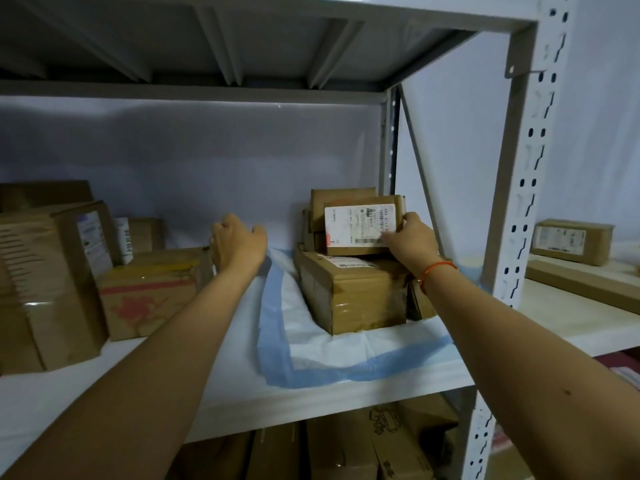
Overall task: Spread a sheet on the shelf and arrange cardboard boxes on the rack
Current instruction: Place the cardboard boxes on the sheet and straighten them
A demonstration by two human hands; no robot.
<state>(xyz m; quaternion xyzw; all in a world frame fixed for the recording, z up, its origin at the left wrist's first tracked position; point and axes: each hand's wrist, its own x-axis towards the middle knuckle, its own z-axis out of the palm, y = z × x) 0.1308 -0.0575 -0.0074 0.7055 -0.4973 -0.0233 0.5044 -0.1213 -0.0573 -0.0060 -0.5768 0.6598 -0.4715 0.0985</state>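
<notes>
A white sheet with a blue border lies on the right part of the white shelf. On it sits a large taped cardboard box, with smaller boxes stacked on top. My right hand grips the right edge of a small labelled box standing upright on that stack. My left hand hovers over the shelf to the left of the stack, fingers loosely curled and holding nothing, next to a brown box with red print.
Several larger cardboard boxes fill the shelf's left side. The perforated rack post stands at the right, with a neighbouring shelf holding a labelled box and a flat package. More boxes sit on the shelf below.
</notes>
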